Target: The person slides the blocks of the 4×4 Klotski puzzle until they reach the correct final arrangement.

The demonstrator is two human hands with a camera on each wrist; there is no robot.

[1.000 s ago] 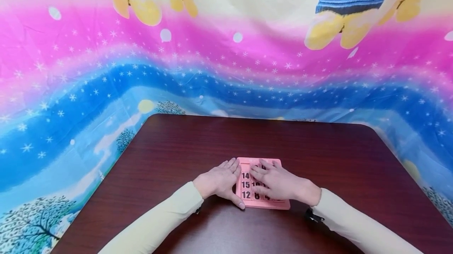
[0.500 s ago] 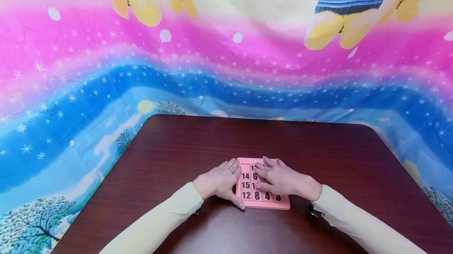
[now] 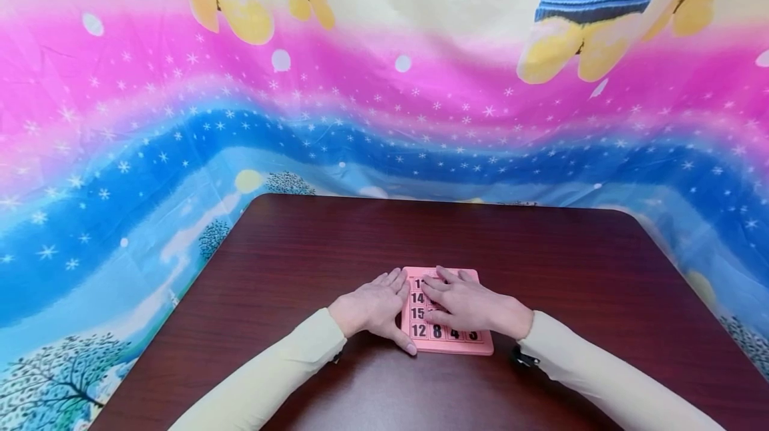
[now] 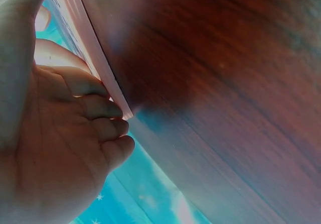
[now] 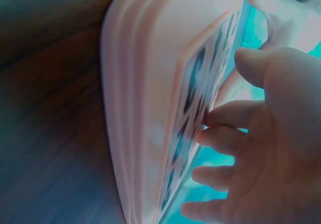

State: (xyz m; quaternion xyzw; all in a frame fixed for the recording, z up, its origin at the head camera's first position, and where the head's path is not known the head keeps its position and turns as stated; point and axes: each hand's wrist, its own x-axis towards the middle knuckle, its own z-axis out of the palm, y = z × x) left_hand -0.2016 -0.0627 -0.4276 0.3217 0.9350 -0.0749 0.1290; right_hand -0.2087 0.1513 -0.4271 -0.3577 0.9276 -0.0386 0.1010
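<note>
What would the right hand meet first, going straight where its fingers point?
Probably the left hand, against the left edge of the pink sliding number puzzle, though the right hand might pass above; depth is unclear.

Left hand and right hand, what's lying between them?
The left part of the pink number board, with tile 14 and tile 15 showing, in the head view.

Left hand (image 4: 60,128) touches a pink board (image 4: 95,48)
</note>
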